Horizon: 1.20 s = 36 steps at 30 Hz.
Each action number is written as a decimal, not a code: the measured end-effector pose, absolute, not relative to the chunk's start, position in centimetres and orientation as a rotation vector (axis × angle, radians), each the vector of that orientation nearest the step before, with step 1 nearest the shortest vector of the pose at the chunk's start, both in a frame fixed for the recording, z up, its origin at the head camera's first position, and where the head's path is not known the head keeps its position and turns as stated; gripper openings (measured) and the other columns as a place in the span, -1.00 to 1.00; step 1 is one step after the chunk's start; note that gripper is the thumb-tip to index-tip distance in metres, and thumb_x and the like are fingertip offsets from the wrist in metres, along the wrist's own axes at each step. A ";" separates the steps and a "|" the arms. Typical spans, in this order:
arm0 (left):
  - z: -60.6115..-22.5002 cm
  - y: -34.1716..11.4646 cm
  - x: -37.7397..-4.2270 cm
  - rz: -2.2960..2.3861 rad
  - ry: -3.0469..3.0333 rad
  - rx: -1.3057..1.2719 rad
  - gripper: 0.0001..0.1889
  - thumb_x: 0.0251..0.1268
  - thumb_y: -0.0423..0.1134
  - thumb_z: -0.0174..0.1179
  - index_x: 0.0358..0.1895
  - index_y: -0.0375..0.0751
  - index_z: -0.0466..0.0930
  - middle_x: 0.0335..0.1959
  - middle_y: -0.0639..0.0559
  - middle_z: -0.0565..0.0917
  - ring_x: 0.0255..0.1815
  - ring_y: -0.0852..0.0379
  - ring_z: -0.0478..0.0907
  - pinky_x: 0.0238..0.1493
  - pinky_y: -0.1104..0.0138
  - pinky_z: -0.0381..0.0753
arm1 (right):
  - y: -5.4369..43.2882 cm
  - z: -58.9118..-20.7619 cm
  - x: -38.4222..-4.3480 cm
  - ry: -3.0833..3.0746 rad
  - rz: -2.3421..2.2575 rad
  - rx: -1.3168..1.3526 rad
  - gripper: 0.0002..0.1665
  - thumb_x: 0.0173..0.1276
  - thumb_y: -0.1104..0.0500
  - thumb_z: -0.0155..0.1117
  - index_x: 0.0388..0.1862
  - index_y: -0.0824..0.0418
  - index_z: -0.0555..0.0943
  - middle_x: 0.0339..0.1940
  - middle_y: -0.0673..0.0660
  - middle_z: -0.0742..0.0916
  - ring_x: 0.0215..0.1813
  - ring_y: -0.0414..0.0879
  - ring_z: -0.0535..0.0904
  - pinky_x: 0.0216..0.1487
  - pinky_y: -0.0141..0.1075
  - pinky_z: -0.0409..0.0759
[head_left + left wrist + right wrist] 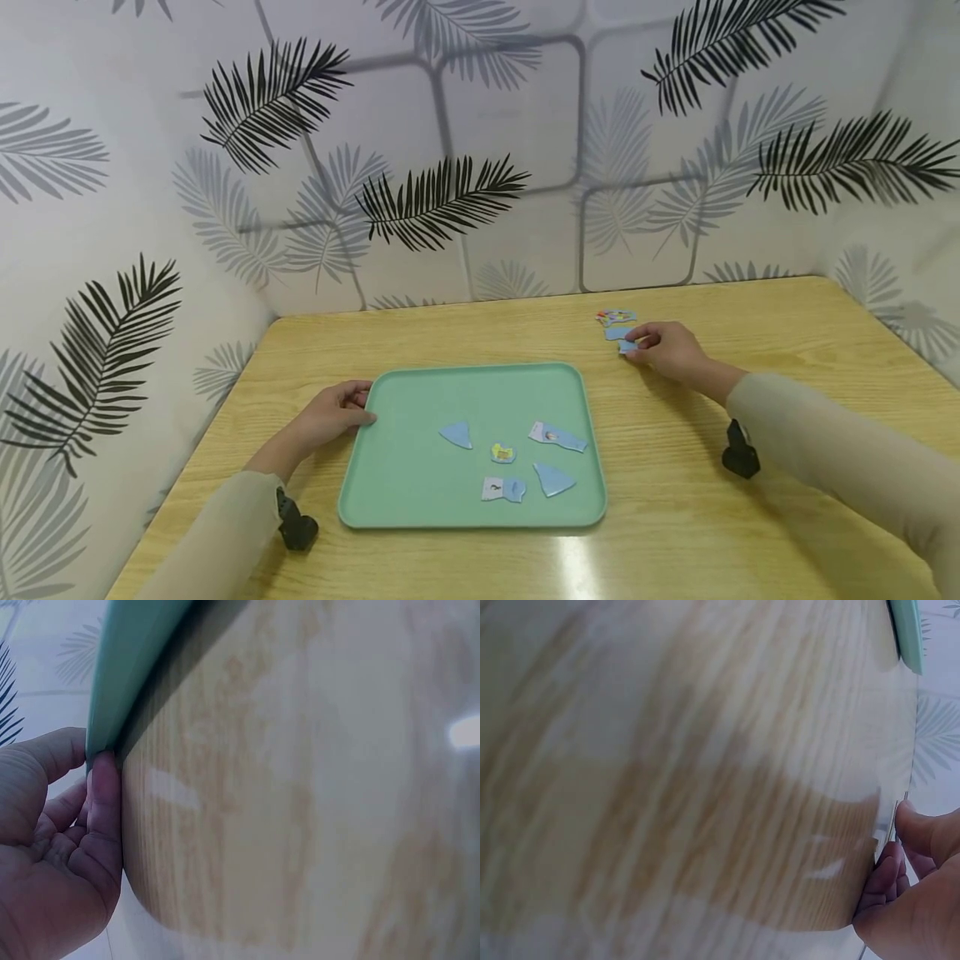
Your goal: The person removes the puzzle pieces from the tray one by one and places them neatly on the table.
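My left hand (333,414) holds the left rim of a green tray (405,500); in the left wrist view the rim sits between the thumb and fingers of that hand (64,840). Beyond the tray's far right corner, my right hand (670,350) pinches a small light-blue puzzle piece (627,347) low over the table. Just behind it lie another blue piece (617,333) and a multicoloured piece (617,317). The right wrist view shows the right hand (911,877) with a thin edge between thumb and fingers; most of the piece is hidden.
Several cut pieces lie in the tray, among them a blue triangle (555,479), another blue one (457,434) and a yellow-patterned one (503,453). The wooden table (675,533) meets a leaf-patterned wall (510,242) at the back and left.
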<state>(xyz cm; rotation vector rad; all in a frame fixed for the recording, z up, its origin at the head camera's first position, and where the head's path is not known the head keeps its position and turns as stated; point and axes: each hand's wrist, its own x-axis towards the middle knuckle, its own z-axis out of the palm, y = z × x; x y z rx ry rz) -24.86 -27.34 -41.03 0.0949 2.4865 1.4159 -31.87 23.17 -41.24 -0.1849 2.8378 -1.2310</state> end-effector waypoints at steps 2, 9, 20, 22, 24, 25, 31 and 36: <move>-41.1 -27.4 -24.9 1.416 2.488 0.098 -0.41 0.29 -0.42 0.21 0.37 -0.46 0.26 -0.10 -0.17 0.44 -0.19 0.04 0.40 -0.23 0.26 0.54 | 23.0 -41.2 -31.8 2.850 -1.219 -0.183 -0.63 0.30 0.24 0.37 0.02 0.41 0.61 -0.27 0.18 0.63 -0.21 0.02 0.45 -0.22 -0.26 0.38; -41.1 -27.3 -24.8 1.411 2.498 0.094 -0.41 0.28 -0.42 0.21 0.36 -0.46 0.27 -0.10 -0.17 0.44 -0.18 0.03 0.40 -0.22 0.27 0.54 | 22.8 -41.0 -31.6 2.890 -1.202 -0.208 -0.66 0.27 0.25 0.38 -0.03 0.43 0.62 -0.32 0.18 0.66 -0.23 0.03 0.48 -0.21 -0.24 0.38; -41.2 -27.4 -24.9 1.406 2.508 0.116 -0.40 0.28 -0.42 0.22 0.36 -0.46 0.27 -0.10 -0.18 0.46 -0.20 0.04 0.41 -0.26 0.29 0.54 | 22.8 -41.1 -31.6 2.885 -1.175 -0.183 -0.66 0.28 0.23 0.37 -0.02 0.39 0.63 -0.28 0.19 0.65 -0.18 0.06 0.48 -0.16 -0.19 0.39; -41.1 -27.4 -24.8 1.404 2.510 0.118 -0.41 0.28 -0.42 0.22 0.36 -0.45 0.27 -0.09 -0.18 0.46 -0.20 0.04 0.41 -0.26 0.29 0.54 | 22.9 -41.1 -31.7 2.881 -1.177 -0.182 -0.66 0.28 0.22 0.38 -0.02 0.39 0.63 -0.28 0.19 0.65 -0.18 0.06 0.48 -0.16 -0.18 0.39; -41.0 -27.3 -24.8 1.403 2.513 0.118 -0.41 0.28 -0.42 0.22 0.36 -0.45 0.28 -0.09 -0.18 0.46 -0.20 0.04 0.41 -0.26 0.29 0.54 | 22.9 -41.2 -31.8 2.880 -1.176 -0.184 -0.65 0.28 0.22 0.39 -0.02 0.39 0.63 -0.29 0.18 0.65 -0.19 0.05 0.48 -0.17 -0.19 0.38; -41.0 -27.3 -24.8 1.402 2.514 0.118 -0.41 0.28 -0.42 0.22 0.36 -0.45 0.28 -0.09 -0.18 0.46 -0.20 0.04 0.41 -0.26 0.29 0.54 | 22.9 -41.2 -31.9 2.882 -1.172 -0.185 -0.65 0.28 0.22 0.39 -0.02 0.39 0.64 -0.29 0.17 0.65 -0.20 0.05 0.47 -0.17 -0.19 0.38; -41.1 -27.4 -24.8 1.403 2.512 0.116 -0.41 0.27 -0.43 0.22 0.35 -0.46 0.28 -0.10 -0.18 0.46 -0.21 0.04 0.41 -0.25 0.29 0.54 | 22.9 -41.3 -31.9 2.885 -1.150 -0.197 -0.65 0.28 0.21 0.39 -0.02 0.39 0.63 -0.33 0.13 0.62 -0.26 0.01 0.44 -0.23 -0.23 0.35; -41.1 -27.4 -24.8 1.402 2.511 0.121 -0.42 0.28 -0.43 0.22 0.35 -0.46 0.28 -0.11 -0.17 0.46 -0.22 0.05 0.41 -0.27 0.30 0.54 | 22.8 -41.2 -31.9 2.883 -1.140 -0.194 -0.65 0.29 0.20 0.38 -0.02 0.39 0.63 -0.31 0.15 0.62 -0.25 0.02 0.44 -0.23 -0.22 0.36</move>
